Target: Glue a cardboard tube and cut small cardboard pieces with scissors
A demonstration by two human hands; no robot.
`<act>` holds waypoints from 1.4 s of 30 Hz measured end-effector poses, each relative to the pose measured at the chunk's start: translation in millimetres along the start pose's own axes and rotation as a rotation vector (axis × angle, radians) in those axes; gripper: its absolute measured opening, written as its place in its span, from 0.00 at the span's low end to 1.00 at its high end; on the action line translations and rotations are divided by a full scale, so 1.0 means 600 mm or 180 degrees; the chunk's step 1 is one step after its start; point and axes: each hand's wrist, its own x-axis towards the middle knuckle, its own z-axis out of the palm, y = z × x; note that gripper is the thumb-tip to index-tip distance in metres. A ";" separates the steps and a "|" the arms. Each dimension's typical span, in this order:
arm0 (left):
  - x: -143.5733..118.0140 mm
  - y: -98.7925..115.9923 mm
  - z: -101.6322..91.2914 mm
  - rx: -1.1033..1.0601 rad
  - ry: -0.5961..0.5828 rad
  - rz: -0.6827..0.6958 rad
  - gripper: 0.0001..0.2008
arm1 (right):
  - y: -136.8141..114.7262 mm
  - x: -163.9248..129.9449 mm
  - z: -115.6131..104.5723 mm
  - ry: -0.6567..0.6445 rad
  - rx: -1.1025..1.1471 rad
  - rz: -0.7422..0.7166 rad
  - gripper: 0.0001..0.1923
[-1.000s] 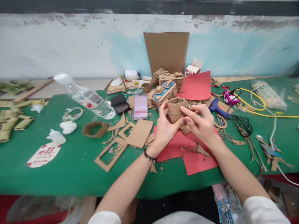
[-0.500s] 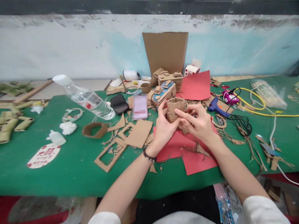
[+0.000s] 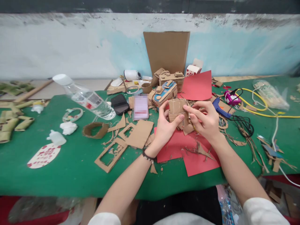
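Over the red paper point(image 3: 199, 161) I hold up a small cardboard cup point(image 3: 177, 107) built from bent corrugated pieces, with a rough rim. My left hand point(image 3: 165, 120) is closed around its left side, thumb across the front. At its right edge my right hand point(image 3: 205, 118) is closed in a pinch, index fingertip touching the cardboard. The cup's back and part of its lower end are hidden. Just behind stands a cardboard model point(image 3: 165, 93) with blue patches. A blue glue gun point(image 3: 220, 107) lies right of my right hand.
A clear water bottle point(image 3: 86, 98) leans at the left near a black phone point(image 3: 120, 104). A cardboard ring point(image 3: 95, 130), cut frames point(image 3: 111, 154) and scraps litter the green table point(image 3: 77, 178). A yellow cable point(image 3: 264, 111) and black cord point(image 3: 243, 125) run along the right.
The cup has turned in my hands, so its open top faces away and its front wall shows more. My right hand has shifted slightly right, its fingertips now at the cup's right edge.
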 end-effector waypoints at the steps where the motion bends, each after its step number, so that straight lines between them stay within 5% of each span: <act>1: 0.000 -0.001 0.000 0.0012 0.0018 0.0016 0.52 | 0.002 0.000 0.000 0.0029 -0.0025 0.0011 0.19; 10: -0.002 0.003 0.001 0.0146 -0.0027 0.0099 0.52 | 0.003 -0.005 0.003 0.0034 0.0005 -0.0020 0.21; 20: -0.007 -0.005 -0.008 0.0726 -0.0024 0.0360 0.57 | -0.012 -0.007 0.012 -0.0449 -0.0038 -0.0025 0.19; 27: -0.005 -0.011 -0.006 0.0514 -0.0072 0.0212 0.56 | -0.011 -0.006 0.011 -0.0468 -0.0069 0.0026 0.19; 42: -0.004 -0.010 -0.001 0.0212 -0.0035 -0.0036 0.54 | -0.002 -0.002 -0.002 -0.0020 -0.0152 0.0007 0.16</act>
